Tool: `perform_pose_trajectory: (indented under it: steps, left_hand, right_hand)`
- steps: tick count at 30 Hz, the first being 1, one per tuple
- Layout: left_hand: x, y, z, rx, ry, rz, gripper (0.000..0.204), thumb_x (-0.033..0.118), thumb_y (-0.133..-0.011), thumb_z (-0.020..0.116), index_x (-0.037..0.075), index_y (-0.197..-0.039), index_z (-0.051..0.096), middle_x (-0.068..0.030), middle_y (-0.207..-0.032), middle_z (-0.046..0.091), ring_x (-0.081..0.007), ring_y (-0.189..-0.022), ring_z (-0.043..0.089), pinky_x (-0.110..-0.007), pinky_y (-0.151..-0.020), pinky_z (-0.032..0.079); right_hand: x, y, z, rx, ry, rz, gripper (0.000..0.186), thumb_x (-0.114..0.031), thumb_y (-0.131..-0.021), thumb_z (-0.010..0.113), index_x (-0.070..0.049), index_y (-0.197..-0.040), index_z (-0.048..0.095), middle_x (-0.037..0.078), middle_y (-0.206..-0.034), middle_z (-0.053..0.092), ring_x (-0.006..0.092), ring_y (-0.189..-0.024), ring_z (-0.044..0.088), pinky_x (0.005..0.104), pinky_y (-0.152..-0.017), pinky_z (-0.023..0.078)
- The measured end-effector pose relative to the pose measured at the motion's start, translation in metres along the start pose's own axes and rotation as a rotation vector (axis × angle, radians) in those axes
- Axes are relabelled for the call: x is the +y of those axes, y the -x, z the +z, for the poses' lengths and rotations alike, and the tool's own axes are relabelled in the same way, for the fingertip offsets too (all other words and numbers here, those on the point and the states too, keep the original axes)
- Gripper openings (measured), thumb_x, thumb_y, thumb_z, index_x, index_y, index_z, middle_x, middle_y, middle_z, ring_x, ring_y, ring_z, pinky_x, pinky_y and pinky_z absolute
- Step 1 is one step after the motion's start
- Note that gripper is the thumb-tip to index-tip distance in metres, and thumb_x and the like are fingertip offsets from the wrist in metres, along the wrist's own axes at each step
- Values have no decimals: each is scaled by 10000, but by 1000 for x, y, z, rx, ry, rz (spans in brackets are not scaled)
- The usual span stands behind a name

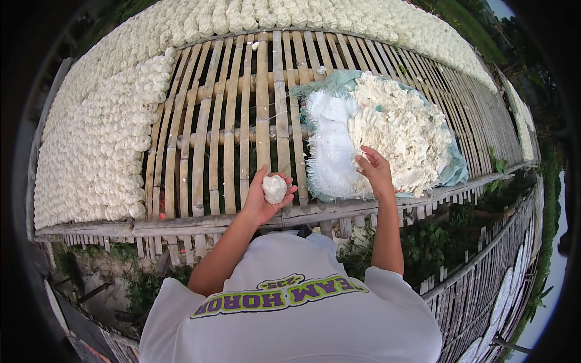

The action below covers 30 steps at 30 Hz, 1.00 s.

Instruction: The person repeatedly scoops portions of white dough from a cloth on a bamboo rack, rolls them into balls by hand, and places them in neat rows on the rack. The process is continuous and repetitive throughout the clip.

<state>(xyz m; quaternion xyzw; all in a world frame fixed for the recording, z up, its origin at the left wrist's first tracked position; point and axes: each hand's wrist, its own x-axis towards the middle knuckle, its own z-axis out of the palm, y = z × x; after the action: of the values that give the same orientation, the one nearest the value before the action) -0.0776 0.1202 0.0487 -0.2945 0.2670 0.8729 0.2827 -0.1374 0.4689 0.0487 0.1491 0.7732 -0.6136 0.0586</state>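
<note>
My left hand (pixel 262 204) is cupped, palm up, around a rounded lump of white, moist-looking paste (pixel 275 189), over the near edge of a bamboo slat rack (pixel 200 145). To the right, my right hand (pixel 376 170) hovers at the left side of a loose, crumbly off-white heap (pixel 402 130). Its fingers are bent and slightly apart, and I see nothing held in them. Under the heap lies a woven plastic sack, with a frayed white part (pixel 330 145) and a green part (pixel 458 160).
Rows of similar white lumps (pixel 97 157) cover the rack's left side, and more (pixel 260 15) line its far side. A bamboo pole (pixel 175 227) forms the near edge. Green plants (pixel 433 239) grow below, beside another slatted rack (pixel 484 290) at lower right.
</note>
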Motion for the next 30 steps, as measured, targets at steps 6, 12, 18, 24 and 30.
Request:
perform_pose_trajectory:
  steps: [6, 12, 18, 24, 30]
  left_hand:
    - [-2, -18, 27, -164, -37, 40, 535, 629, -1045, 531, 123, -1153, 667, -82, -1131, 727, -248, -1047, 727, -435, -886, 609]
    - [3, -10, 24, -171, -111, -4, 616, 697, -1044, 480, 156, -1298, 628, -58, -1205, 701, -184, -1111, 700, -397, -902, 598]
    - [-10, -14, 38, -76, -190, -11, 858, 846, -995, 329, 159, -1470, 523, -53, -1396, 620, -212, -1284, 629, -432, -1055, 532]
    - [-3, -23, 26, -230, -203, 20, 935, 892, -968, 269, 147, -1467, 532, -58, -1389, 630, -211, -1265, 639, -420, -1060, 521]
    - [0, -13, 33, -201, -82, -64, 896, 847, -1000, 285, 107, -1425, 559, -89, -1326, 658, -228, -1244, 648, -453, -1060, 526]
  right_hand:
    - [-67, 92, 119, -241, 17, -407, 423, -146, -995, 752, -6, -1386, 668, 128, -1322, 708, 215, -1126, 692, 313, -949, 556]
    - [-82, 91, 135, -160, 379, -760, 439, -267, -953, 774, -18, -1309, 712, 169, -1313, 692, 325, -1126, 703, 401, -1003, 542]
    - [-61, 75, 165, -250, 319, -466, 422, -296, -954, 773, -30, -1278, 721, 166, -1245, 703, 326, -1070, 697, 394, -924, 548]
    - [-71, 85, 171, -195, 41, -819, 266, -225, -952, 782, -8, -1101, 741, 145, -1013, 732, 295, -900, 712, 366, -799, 554]
    - [-74, 76, 173, -329, 242, -493, 309, -262, -1034, 678, -2, -1193, 726, 148, -1152, 731, 272, -1049, 684, 361, -901, 531]
